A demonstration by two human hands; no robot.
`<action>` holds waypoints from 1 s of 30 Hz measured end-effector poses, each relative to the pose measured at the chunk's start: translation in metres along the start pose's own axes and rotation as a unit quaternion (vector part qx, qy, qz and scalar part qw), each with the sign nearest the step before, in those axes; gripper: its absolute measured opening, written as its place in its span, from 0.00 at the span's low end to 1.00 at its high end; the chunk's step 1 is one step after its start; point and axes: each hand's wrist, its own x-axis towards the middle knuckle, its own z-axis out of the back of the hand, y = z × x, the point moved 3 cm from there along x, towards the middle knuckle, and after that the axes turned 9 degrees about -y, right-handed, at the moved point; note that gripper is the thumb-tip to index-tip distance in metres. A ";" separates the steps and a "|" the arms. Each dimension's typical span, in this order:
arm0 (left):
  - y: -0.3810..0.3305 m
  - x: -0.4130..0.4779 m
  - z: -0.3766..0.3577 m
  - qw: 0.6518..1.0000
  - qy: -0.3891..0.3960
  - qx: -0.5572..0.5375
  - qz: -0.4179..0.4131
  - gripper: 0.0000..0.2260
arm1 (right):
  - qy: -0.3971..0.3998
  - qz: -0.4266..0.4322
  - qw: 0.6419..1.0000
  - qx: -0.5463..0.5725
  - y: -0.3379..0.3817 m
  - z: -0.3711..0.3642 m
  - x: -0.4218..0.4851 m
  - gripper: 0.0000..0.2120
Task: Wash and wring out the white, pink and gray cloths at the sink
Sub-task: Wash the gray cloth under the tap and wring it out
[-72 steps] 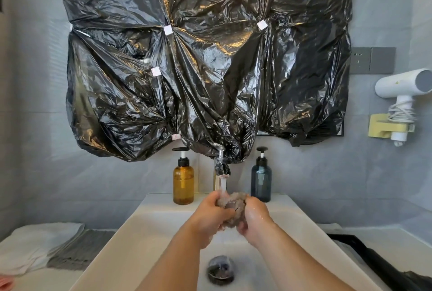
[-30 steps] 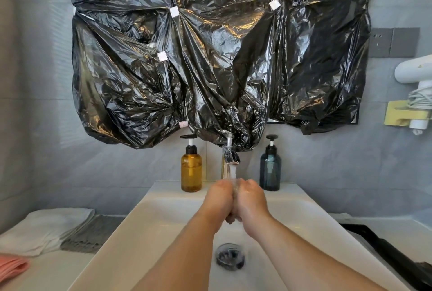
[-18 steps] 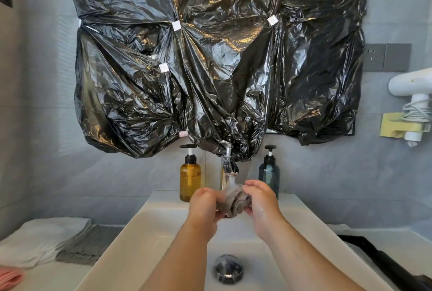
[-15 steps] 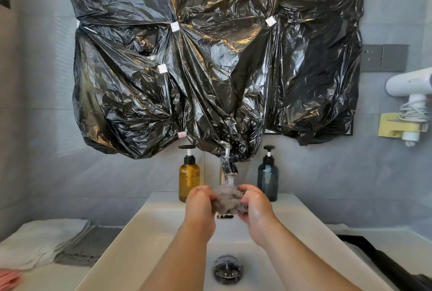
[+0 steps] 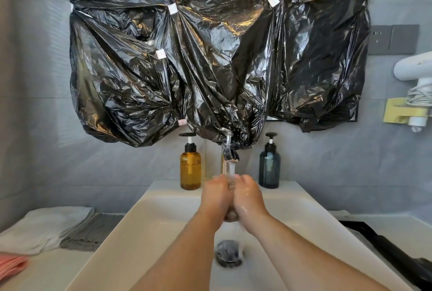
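At the near left edge a folded pink cloth [image 5: 11, 265] is lying on the pale countertop, its ribbed weave just showing. Beside it the smooth, glossy white sink [image 5: 163, 211] is spreading out as a wide rectangular basin, with a round metal drain [image 5: 228, 253] sitting wet at its bottom. Two bare forearms are reaching over the basin, and the left hand [image 5: 216, 197] and right hand [image 5: 249, 197] are pressing together, both clenching around a wet gray cloth [image 5: 231, 215]; only a small crumpled lump of it is peeking out beneath the palms. A thin stream of water [image 5: 232, 170] is falling onto the glistening knuckles from a faucet [image 5: 228, 150] partly wrapped in black film. On the counter to the left, a soft white cloth [image 5: 46, 227] is lying folded, overlapping a flat gray ribbed cloth [image 5: 93, 232]. At the back of the sink an amber pump bottle [image 5: 190, 169] and a dark blue pump bottle [image 5: 269, 169], both rounded and translucent, are flanking the faucet. Above, a crinkled, shiny black plastic sheet [image 5: 210, 57] is hanging on the gray wall, pinned by small white tape squares, and a white hair dryer [image 5: 416, 68] is resting in a yellow holder [image 5: 402, 110] at far right.
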 end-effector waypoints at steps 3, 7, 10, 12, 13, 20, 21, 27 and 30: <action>0.001 -0.007 -0.003 0.980 0.056 -0.164 0.102 0.13 | -0.027 0.004 0.999 -0.028 -0.003 0.009 0.006 0.12; 0.000 -0.024 -0.003 0.927 0.127 -0.282 0.214 0.20 | -0.103 -0.004 0.994 0.029 -0.002 0.026 0.014 0.10; 0.004 -0.022 -0.003 0.898 0.132 -0.324 0.266 0.24 | -0.062 -0.053 0.992 0.099 0.001 0.027 0.012 0.12; 0.003 -0.016 0.003 0.875 0.058 -0.391 0.278 0.20 | -0.031 -0.059 0.994 0.091 0.006 0.023 0.006 0.13; 0.003 -0.012 0.006 0.873 0.021 -0.403 0.272 0.18 | -0.027 -0.050 0.995 0.082 0.008 0.019 0.002 0.12; 0.006 -0.001 -0.002 0.936 -0.004 -0.308 0.169 0.17 | -0.047 0.066 0.996 -0.028 0.003 0.001 -0.019 0.15; 0.006 0.000 -0.003 0.953 0.001 -0.269 0.138 0.16 | -0.059 0.066 0.995 -0.036 0.005 0.003 -0.017 0.14; 0.001 -0.006 -0.007 0.971 0.129 -0.176 0.096 0.06 | -0.100 -0.003 0.993 -0.054 -0.005 0.010 0.013 0.13; 0.003 -0.008 -0.012 0.958 0.146 -0.204 0.143 0.11 | -0.118 -0.040 0.992 -0.028 -0.011 0.017 0.020 0.12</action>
